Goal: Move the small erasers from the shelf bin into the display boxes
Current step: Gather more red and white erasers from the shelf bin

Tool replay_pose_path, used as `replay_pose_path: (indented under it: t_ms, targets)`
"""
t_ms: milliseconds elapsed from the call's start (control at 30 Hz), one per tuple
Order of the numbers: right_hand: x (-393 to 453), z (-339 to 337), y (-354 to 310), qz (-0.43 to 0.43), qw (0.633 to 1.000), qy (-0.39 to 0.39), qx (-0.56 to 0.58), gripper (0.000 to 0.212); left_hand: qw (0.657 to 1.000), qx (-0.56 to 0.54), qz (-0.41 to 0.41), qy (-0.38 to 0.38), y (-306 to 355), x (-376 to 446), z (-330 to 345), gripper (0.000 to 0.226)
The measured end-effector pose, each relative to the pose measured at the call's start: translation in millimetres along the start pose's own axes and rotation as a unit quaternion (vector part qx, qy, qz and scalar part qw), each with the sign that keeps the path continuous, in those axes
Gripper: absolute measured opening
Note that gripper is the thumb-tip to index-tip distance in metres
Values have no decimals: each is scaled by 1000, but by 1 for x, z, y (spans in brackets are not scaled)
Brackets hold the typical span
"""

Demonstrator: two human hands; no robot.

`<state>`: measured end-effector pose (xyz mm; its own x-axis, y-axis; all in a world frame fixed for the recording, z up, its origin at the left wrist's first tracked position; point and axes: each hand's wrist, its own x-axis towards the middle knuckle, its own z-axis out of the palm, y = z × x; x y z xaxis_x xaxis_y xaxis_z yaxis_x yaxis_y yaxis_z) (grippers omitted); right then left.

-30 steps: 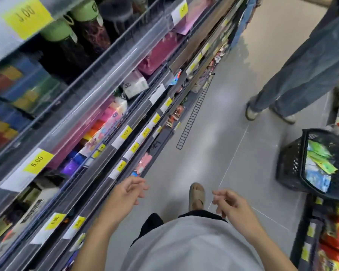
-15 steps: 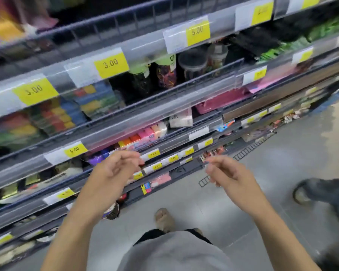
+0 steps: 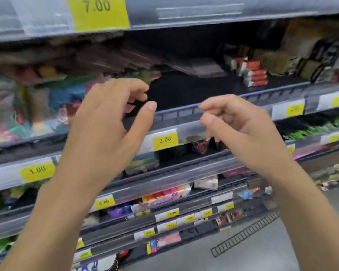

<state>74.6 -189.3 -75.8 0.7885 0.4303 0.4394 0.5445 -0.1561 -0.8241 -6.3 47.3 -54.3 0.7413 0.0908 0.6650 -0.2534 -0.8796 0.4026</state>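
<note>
Tiers of shop shelving (image 3: pixel 184 122) filled the view, each clear front rail carrying yellow price tags: 7.00 (image 3: pixel 98 12) at the top, 3.00 (image 3: pixel 165 140) in the middle and 1.00 (image 3: pixel 37 170) lower left. Blurred coloured packets crowded the left of the shelves, and red-and-white boxes (image 3: pixel 254 74) stood stacked at the upper right. Grey floor (image 3: pixel 243 257) showed at the lower right, with a black ladder-like strip (image 3: pixel 245 234) lying on it. The left hand (image 3: pixel 106 122) was raised before the dark middle shelf, fingers loosely curled, holding nothing visible. The right hand (image 3: pixel 241 128) had its fingers drawn narrowly together; any contents could not be told. The small erasers and their bin could not be identified among the blur.
</note>
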Motion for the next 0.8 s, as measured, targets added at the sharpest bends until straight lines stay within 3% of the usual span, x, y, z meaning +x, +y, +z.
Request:
replay_pose_path:
  t_ms: [267, 400, 500, 667, 733, 800]
  targets:
    - [66, -31, 0, -40, 991, 19, -125, 11, 974, 150, -10, -167, 13, 42, 37, 52]
    - [97, -73, 17, -21, 972, 30, -230, 12, 971, 173, -6, -164, 19, 53, 54, 55]
    - [129, -112, 35, 27, 928, -25, -372, 26, 972, 173, 9, -160, 30, 62, 68, 56]
    - [166, -152, 61, 151, 810, -170, -540, 68, 965, 198, -8, -169, 39, 67, 86, 57]
    - [171, -158, 69, 160, 794, -194, -554, 79, 965, 208, -12, -159, 40, 66, 89, 56]
    - [174, -163, 74, 150, 814, -191, -527, 78, 965, 215, -20, -149, 43, 66, 91, 55]
